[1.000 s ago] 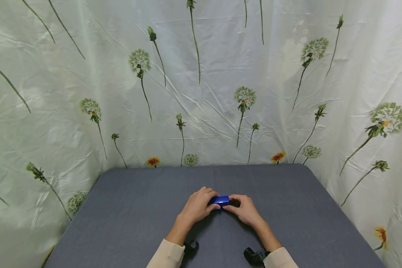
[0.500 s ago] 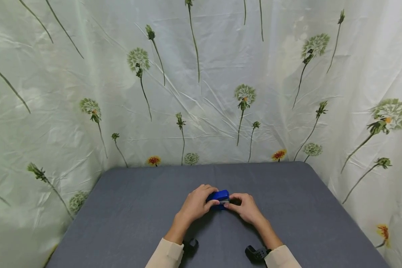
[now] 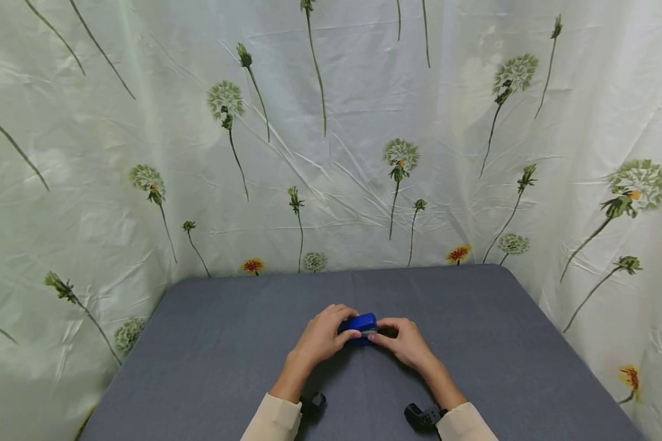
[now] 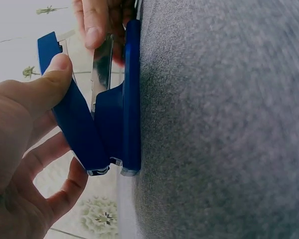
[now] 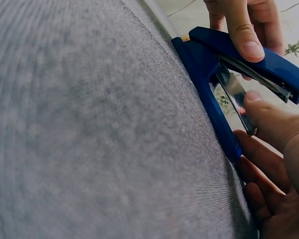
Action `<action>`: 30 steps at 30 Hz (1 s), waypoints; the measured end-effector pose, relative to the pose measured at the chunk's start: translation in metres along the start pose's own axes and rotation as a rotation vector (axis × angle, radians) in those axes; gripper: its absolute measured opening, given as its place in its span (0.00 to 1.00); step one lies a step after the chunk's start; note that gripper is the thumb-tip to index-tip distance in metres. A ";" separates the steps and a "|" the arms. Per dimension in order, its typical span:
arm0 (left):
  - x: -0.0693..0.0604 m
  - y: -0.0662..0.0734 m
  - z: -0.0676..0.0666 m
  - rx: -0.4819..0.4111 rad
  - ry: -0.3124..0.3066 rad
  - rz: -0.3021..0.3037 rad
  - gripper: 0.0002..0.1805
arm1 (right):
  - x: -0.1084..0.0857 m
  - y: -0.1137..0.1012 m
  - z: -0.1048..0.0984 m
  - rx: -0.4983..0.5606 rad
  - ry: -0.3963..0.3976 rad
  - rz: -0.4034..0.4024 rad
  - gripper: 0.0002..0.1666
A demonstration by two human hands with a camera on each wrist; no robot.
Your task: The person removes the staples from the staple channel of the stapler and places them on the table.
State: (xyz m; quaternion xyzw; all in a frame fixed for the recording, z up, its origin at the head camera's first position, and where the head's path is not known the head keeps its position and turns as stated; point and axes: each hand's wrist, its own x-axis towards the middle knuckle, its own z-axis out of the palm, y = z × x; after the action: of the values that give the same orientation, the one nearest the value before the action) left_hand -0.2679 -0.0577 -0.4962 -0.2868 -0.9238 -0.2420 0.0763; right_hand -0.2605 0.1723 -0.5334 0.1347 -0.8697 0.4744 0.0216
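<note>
A blue stapler stands on the grey tabletop with its top cover swung up. Between the raised cover and the base shows the metal staple magazine. My left hand holds the cover, its thumb on one side and fingers on the other. At the front end, my right hand grips the stapler; in the right wrist view its thumb touches the magazine while the fingers lie at the base's tip. Whether staples sit inside the magazine cannot be made out.
The grey cloth-covered table stretches around both hands. Behind it hangs a pale curtain printed with dandelions. Dark wrist-worn devices sit near both beige sleeves.
The stapler's top cover has lifted away from the magazine, raised by my left hand. My right hand stays at the front end. Little differs over the last half second.
</note>
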 end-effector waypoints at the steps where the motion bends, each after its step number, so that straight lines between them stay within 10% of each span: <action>1: 0.000 0.000 0.000 -0.005 0.000 -0.002 0.20 | 0.000 0.000 0.000 0.004 -0.001 -0.002 0.11; 30: -0.007 -0.006 -0.014 -0.084 0.020 -0.043 0.19 | -0.002 -0.001 -0.001 0.060 -0.033 -0.027 0.15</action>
State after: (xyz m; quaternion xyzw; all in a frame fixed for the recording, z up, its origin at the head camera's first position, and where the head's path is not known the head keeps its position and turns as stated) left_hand -0.2652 -0.0724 -0.4881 -0.2673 -0.9180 -0.2848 0.0682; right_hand -0.2587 0.1727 -0.5322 0.1548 -0.8533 0.4978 0.0095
